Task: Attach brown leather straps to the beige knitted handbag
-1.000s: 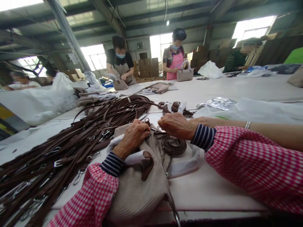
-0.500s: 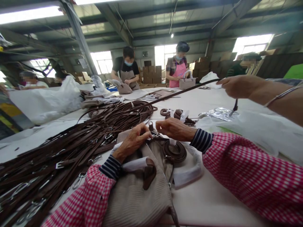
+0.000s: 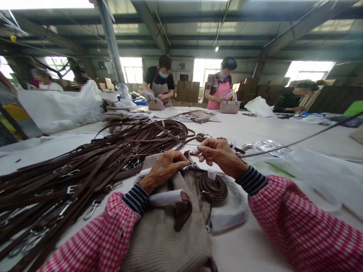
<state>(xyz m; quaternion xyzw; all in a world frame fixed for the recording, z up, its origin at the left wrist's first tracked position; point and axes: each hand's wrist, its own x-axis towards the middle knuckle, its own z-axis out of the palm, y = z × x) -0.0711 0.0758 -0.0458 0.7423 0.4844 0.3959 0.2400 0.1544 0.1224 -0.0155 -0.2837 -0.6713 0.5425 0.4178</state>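
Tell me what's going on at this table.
A person in red-checked sleeves works on a beige handbag lying on the white table. The left hand pinches the bag's top edge, while the right hand pinches what looks like a small metal clip just above it. A coiled brown strap lies by the right wrist, a big pile of straps lies to the left, and co-workers handle similar bags across the table.

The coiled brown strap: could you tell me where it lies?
Head view, centre: the coiled strap lies on the beige bag, just under the right hand.
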